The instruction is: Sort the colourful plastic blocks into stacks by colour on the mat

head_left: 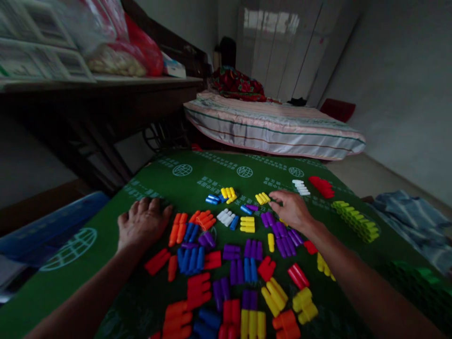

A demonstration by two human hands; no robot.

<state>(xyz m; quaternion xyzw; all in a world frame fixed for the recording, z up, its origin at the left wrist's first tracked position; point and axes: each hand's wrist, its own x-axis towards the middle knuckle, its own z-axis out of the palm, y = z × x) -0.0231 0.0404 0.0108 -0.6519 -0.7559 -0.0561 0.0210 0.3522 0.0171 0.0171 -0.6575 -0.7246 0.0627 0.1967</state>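
Looking light and stiff, the small yellow ribbed plastic block (262, 198) likely grips best by its sides; whether your right hand (291, 210) pinches it, I can't tell; your left hand (142, 222) lies spread.

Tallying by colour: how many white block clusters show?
2: the nearer white cluster beside blue blocks, the farther white cluster left of a red cluster. Arms may hide others.

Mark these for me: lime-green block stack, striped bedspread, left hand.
Lime-green block stack (356, 222): head view, middle of the stack.
Striped bedspread (271, 127): head view, side facing the camera.
Left hand (143, 225): head view, back of the hand.
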